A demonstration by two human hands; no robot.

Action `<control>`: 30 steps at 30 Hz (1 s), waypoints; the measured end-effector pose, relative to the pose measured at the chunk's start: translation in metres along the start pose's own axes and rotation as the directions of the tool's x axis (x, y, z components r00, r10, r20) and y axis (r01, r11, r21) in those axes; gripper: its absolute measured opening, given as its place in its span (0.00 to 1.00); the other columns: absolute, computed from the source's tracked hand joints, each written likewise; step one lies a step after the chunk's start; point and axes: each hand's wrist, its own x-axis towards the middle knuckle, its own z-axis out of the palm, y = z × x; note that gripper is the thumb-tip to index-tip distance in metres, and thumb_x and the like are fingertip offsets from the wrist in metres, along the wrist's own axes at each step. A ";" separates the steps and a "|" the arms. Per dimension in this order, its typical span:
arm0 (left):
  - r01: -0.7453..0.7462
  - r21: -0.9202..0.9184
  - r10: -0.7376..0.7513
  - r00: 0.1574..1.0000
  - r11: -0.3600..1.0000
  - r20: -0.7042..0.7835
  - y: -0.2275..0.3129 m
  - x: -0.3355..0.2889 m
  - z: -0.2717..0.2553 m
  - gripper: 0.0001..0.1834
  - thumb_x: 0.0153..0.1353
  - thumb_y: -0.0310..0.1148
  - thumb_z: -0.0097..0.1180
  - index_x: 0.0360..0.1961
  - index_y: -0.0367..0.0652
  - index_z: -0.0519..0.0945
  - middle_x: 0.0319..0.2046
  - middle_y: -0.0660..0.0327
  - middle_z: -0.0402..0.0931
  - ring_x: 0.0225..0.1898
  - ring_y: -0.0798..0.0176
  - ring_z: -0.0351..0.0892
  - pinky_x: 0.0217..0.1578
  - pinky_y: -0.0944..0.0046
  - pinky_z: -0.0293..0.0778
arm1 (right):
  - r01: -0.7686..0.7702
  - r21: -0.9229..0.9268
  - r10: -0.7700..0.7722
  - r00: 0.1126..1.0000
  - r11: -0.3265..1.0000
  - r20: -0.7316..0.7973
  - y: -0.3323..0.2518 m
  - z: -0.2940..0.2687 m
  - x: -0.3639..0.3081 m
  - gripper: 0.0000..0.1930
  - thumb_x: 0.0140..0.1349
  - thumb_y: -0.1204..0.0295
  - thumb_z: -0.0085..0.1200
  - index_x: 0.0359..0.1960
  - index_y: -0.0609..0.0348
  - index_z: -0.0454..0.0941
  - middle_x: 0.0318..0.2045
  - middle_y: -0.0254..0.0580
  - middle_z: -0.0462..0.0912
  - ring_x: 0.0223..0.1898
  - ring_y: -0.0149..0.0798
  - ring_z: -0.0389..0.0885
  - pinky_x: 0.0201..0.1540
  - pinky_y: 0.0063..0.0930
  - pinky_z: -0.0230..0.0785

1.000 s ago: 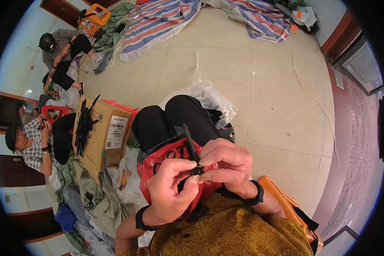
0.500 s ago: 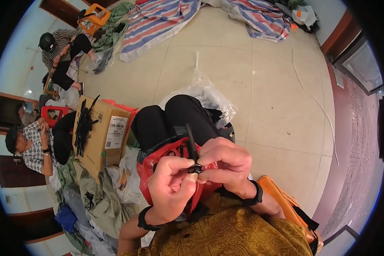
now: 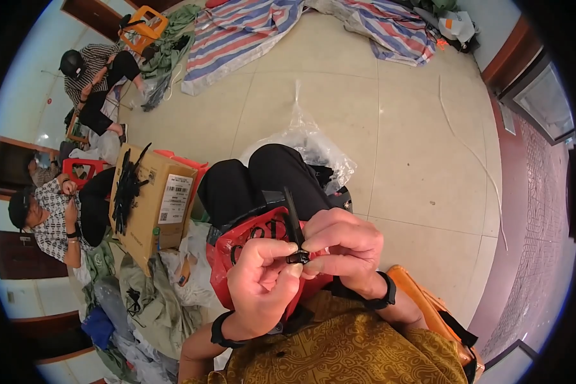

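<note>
My left hand [image 3: 264, 274] and my right hand [image 3: 345, 248] meet above my lap, thumbs and fingertips pinched together. Between them is a black strap [image 3: 292, 214], its flat free end pointing away from me. A small shiny black piece, perhaps a buckle, sits at the strap's near end, partly covered by my fingertips. Under my hands a red plastic bag [image 3: 221, 262] with black print lies across my lap.
A cardboard box [image 3: 144, 237] stands to the left, with a bunch of black straps [image 3: 129, 185] on top. Two people sit working farther left. Beyond my knees lies a clear plastic bag [image 3: 329, 150]. An orange chair [image 3: 422, 301] is at my right.
Both hands have shifted slightly to the right with the black strap, keeping their pinch. The nearer seated person's hands have moved a little apart.
</note>
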 end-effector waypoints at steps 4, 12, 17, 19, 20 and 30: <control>-0.017 0.008 0.017 1.000 1.000 -0.022 -0.001 -0.001 0.001 0.13 0.52 0.13 0.44 0.40 0.30 0.64 0.34 0.53 0.70 0.33 0.64 0.75 0.36 0.67 0.74 | 0.007 0.014 -0.006 0.999 1.000 -0.034 0.000 0.004 0.001 0.10 0.38 0.82 0.57 0.27 0.69 0.76 0.24 0.44 0.74 0.24 0.34 0.73 0.26 0.22 0.64; -0.093 0.149 0.106 0.991 0.984 -0.085 -0.004 -0.003 0.002 0.14 0.51 0.13 0.46 0.40 0.31 0.65 0.36 0.56 0.68 0.35 0.69 0.72 0.36 0.71 0.73 | 0.036 -0.110 -0.045 0.996 0.993 -0.081 -0.004 0.009 0.001 0.08 0.41 0.80 0.55 0.26 0.70 0.76 0.25 0.46 0.74 0.23 0.36 0.73 0.25 0.23 0.65; -0.106 0.222 0.121 0.991 0.969 -0.057 0.001 -0.002 0.002 0.14 0.50 0.13 0.48 0.40 0.31 0.66 0.36 0.57 0.68 0.36 0.71 0.72 0.37 0.72 0.72 | 0.110 -0.162 -0.113 0.994 0.981 -0.006 -0.002 0.005 0.001 0.13 0.39 0.81 0.58 0.30 0.70 0.76 0.27 0.48 0.74 0.27 0.38 0.74 0.29 0.24 0.67; -0.109 0.231 0.122 0.992 0.967 -0.043 0.001 -0.002 -0.001 0.14 0.50 0.13 0.48 0.40 0.31 0.66 0.36 0.56 0.68 0.36 0.70 0.72 0.37 0.72 0.72 | 0.091 -0.136 -0.093 0.996 0.987 -0.007 -0.003 0.006 0.002 0.13 0.39 0.81 0.58 0.30 0.70 0.76 0.27 0.48 0.75 0.27 0.38 0.74 0.29 0.24 0.67; -0.111 0.239 0.122 0.992 0.965 -0.029 0.002 -0.002 -0.002 0.14 0.50 0.13 0.48 0.40 0.31 0.66 0.36 0.56 0.68 0.36 0.70 0.72 0.37 0.72 0.73 | 0.072 -0.110 -0.073 0.997 0.991 -0.010 -0.004 0.006 0.002 0.13 0.39 0.81 0.58 0.30 0.70 0.76 0.27 0.48 0.75 0.27 0.39 0.74 0.29 0.24 0.67; -0.132 0.308 0.162 0.984 0.942 -0.075 0.000 -0.002 -0.001 0.15 0.48 0.13 0.49 0.39 0.31 0.67 0.35 0.57 0.69 0.34 0.71 0.73 0.33 0.74 0.73 | 0.016 -0.113 -0.018 1.000 0.993 -0.016 -0.007 0.008 0.002 0.12 0.39 0.81 0.59 0.29 0.69 0.76 0.27 0.47 0.75 0.28 0.38 0.74 0.30 0.24 0.67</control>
